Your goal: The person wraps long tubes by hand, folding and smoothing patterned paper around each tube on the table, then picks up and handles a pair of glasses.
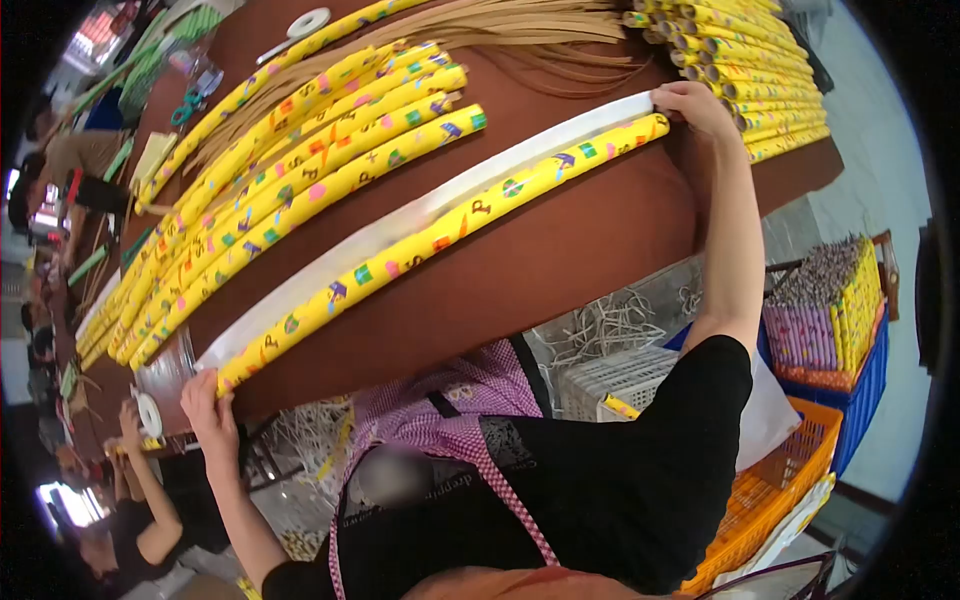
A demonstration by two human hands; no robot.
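Note:
A long roll of yellow patterned wrapping paper [465, 225] lies across the brown table, with a white strip of its underside [400, 215] showing along the far edge. My left hand [210, 408] grips the roll's near left end, fingers closed around it. At the far right end, my right hand [697, 108] pinches the white edge and the roll's tip between thumb and fingers. Just beyond, several finished-looking yellow rolls [300, 165] lie side by side, roughly parallel to the one I hold.
Stacked yellow tubes [755, 75] and brown paper strips [520, 30] lie at the far side. A tape roll [308, 22] and teal scissors [187, 107] are there too. Right of me stand a white basket [610, 385], an orange crate [765, 500] and a blue crate [860, 400]. A co-worker [150, 515] sits at left.

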